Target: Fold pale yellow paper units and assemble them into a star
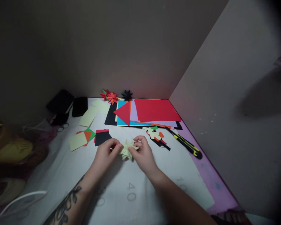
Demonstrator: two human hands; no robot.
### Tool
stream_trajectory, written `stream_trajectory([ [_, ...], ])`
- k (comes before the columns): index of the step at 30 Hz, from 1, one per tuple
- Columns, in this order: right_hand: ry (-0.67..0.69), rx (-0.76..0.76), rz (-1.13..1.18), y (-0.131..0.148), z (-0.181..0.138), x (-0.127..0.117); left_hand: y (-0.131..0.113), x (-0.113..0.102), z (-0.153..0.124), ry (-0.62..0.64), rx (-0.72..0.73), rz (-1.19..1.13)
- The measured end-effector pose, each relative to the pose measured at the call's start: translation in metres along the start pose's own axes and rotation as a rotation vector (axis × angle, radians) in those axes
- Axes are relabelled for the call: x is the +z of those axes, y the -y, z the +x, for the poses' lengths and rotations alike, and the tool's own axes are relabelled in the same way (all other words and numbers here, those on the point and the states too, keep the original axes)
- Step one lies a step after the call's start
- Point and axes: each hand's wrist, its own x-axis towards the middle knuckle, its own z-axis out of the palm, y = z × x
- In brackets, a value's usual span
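A pale yellow folded paper star (127, 149) lies low over the white sheet (121, 187) in the middle of the view. My left hand (106, 153) pinches its left side with curled fingers. My right hand (142, 153) grips its right side, thumb and fingers closed on the points. Both hands meet on the star, close above the surface.
A stack of coloured paper (150, 112) with a red sheet on top lies behind. Finished paper stars, red (109, 97) and black (126, 94), sit by the wall. A yellow-black utility knife (186, 144) lies right; paper squares (84, 137), scraps (156, 136), scissors (63, 126) and dark pouches (79, 106) left.
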Motion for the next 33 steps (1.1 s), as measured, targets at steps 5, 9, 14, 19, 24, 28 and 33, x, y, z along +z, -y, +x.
stream_trajectory([
  [5,0.033,-0.004,0.007,-0.001,0.001,-0.002,0.0,0.001,0.0,0.017,-0.026,-0.027],
  [9,0.031,-0.014,0.001,-0.001,0.0,-0.001,0.001,0.002,0.0,0.034,-0.036,-0.024],
  [14,0.048,0.004,-0.041,-0.001,0.001,-0.002,0.002,0.003,-0.001,0.042,-0.038,-0.018],
  [19,0.066,0.03,-0.02,0.001,0.001,-0.001,0.003,0.004,0.002,0.016,-0.013,-0.023],
  [24,0.014,0.045,-0.064,0.003,-0.001,0.002,0.011,0.011,0.003,0.104,-0.082,-0.279],
  [28,0.004,0.069,-0.07,0.003,-0.002,0.004,0.015,0.018,0.0,0.121,-0.125,-0.46],
  [33,0.091,0.135,0.203,0.004,0.001,0.005,0.013,0.021,0.0,0.023,-0.186,-0.602],
])
